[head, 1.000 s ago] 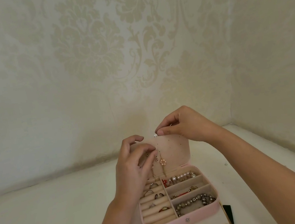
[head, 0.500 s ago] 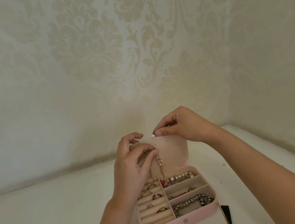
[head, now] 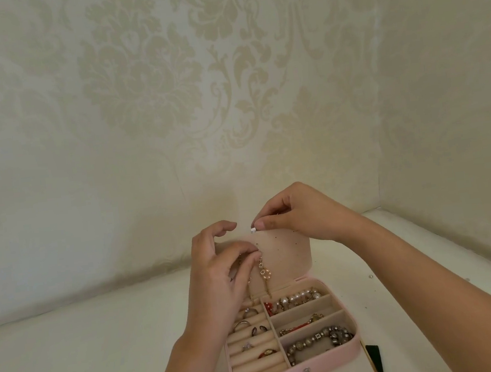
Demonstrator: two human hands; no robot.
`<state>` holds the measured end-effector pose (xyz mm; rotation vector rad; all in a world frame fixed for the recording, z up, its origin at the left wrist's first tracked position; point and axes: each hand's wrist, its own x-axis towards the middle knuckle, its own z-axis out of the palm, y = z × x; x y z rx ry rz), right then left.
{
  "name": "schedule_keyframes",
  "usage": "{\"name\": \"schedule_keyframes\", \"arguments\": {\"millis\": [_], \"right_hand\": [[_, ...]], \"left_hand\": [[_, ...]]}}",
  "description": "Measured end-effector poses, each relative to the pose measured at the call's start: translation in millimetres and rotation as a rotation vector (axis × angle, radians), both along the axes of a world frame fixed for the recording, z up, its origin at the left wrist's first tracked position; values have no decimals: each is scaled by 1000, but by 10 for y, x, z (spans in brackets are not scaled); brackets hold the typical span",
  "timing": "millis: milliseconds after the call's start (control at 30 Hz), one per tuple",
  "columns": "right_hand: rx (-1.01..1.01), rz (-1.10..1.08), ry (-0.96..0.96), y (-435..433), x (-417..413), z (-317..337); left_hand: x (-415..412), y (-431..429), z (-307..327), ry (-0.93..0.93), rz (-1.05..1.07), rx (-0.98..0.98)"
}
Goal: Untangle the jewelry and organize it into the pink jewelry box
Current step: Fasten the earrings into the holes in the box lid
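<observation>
Left hand (head: 219, 281) pinches drop earring (head: 263, 273) at lid (head: 289, 251); right hand (head: 303, 212), at its 2 o'clock, pinches tiny backing (head: 253, 231). Risk: backing slips behind lid.

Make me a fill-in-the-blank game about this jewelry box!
The box is colored ____.
The left hand pinches a dangling gold ____.
The right hand pinches a tiny ____ piece.
Missing words: pink; earring; white.
</observation>
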<state>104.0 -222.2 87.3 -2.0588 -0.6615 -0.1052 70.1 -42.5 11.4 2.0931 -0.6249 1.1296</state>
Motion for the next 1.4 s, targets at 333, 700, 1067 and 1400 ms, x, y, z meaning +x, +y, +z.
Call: {"name": "schedule_keyframes", "arguments": {"millis": [333,700,1067,1400], "right_hand": [[-9,6,13,-5,-5,5],[-10,7,10,2,-10,8],[-20,5,14,0,-13,10],[-37,-5,15,-10,-12,11]], "left_hand": [[4,-13,-9,1,3,-38],[-7,-33,23,-19,2,-11],[19,-13,9,-20,4,-27],[63,-29,17,-84,72,15]]}}
